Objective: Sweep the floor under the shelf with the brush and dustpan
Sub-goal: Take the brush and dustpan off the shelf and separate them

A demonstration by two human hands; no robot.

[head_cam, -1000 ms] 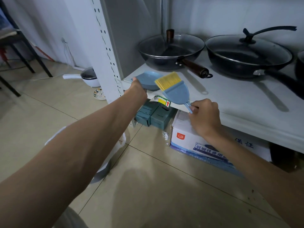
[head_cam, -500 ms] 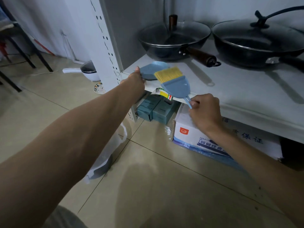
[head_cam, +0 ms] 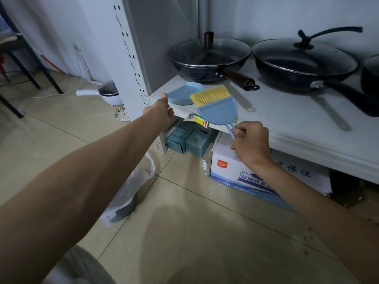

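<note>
The step in hand is judged to be tool pick-up. The right hand (head_cam: 251, 144) pinches the brush (head_cam: 217, 108) by its thin handle, the bristled head lying beyond the grip on the shelf (head_cam: 287, 119); the left hand (head_cam: 162, 111) holds the dustpan (head_cam: 182, 94) by its near edge, thumb on top, fingers hidden beneath. The next move likely calls for lifting both clear and lowering them to the floor (head_cam: 184, 222) below.

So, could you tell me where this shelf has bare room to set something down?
The white shelf is bare along its front, between the blue yellow-bristled brush in the right hand and the handle of the black lidded pan. The back is crowded by that pan and the wooden-handled pan; the left hand grips the blue plastic dustpan at the left corner.
</note>
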